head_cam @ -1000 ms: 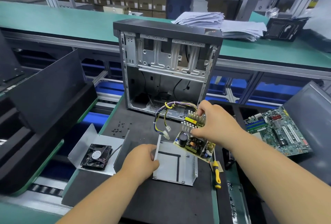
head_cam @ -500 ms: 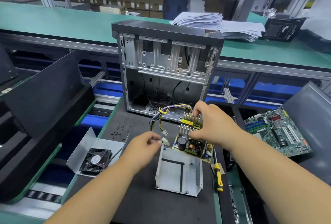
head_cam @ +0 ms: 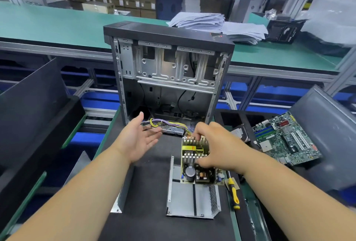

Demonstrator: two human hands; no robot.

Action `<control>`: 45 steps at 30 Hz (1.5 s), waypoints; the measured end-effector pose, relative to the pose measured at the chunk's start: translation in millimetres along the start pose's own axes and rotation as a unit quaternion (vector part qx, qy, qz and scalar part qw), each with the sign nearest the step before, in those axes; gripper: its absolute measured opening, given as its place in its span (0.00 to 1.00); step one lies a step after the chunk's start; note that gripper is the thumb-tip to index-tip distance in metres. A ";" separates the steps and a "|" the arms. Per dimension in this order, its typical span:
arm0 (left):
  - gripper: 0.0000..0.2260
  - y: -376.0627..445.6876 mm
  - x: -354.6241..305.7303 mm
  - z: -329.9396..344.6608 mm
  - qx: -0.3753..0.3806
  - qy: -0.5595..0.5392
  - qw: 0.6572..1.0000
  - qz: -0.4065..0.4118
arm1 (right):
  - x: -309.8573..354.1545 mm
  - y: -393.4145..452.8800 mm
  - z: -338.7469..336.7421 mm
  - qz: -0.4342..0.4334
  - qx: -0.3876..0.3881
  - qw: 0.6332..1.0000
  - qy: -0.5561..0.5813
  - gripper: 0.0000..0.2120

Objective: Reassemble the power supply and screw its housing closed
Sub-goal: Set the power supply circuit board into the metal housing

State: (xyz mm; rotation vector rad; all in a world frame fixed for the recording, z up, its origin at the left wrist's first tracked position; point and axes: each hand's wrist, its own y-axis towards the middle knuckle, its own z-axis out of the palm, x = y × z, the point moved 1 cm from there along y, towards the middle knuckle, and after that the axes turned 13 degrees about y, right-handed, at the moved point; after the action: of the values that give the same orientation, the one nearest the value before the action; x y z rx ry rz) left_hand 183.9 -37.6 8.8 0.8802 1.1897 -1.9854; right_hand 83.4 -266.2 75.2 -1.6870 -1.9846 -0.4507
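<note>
- The power supply board (head_cam: 195, 163) sits tilted over the far end of the open metal housing (head_cam: 192, 200), its near edge inside the tray and its far, heat-sink end raised above the black mat (head_cam: 150, 227) on the desk.
- The housing lies flat on the mat with a low wall on its left and a perforated wall on its right; the near half of its floor is bare.
- A yellow-handled screwdriver (head_cam: 234, 194) lies just beside the housing's right wall, along the mat's right edge.
- The board's coloured wire bundle (head_cam: 165, 125) trails away from its far end to the foot of the computer case (head_cam: 169, 78), which stands upright with its side open at the far edge of the mat.
- Between the case and the housing is a strip of open mat; left of the housing the mat is bare up to a bent metal cover (head_cam: 119, 202) at its left edge.
- A motherboard (head_cam: 285, 140) lies to the right, well apart from the housing.
- The right hand (head_cam: 217, 148) reaches in from the right and grips the board from above, its fingers curled over the far heat sink and the thumb against the nearer one.
- The left hand (head_cam: 138, 138) hovers palm up over the open mat left of the board, fingers straight and loosely spread, pointing toward the wires and holding nothing.
</note>
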 end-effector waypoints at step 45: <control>0.30 -19.6 48.9 38.6 0.086 0.761 0.565 0.308 | -28.3 1.8 73.2 -0.014 0.013 0.998 0.056 0.25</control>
State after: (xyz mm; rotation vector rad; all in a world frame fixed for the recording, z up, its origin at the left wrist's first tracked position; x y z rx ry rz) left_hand 132.6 -74.6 -7.4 2.8557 1.0295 -0.3386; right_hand 77.1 -249.1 -1.1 -1.5854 -1.9274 -0.5150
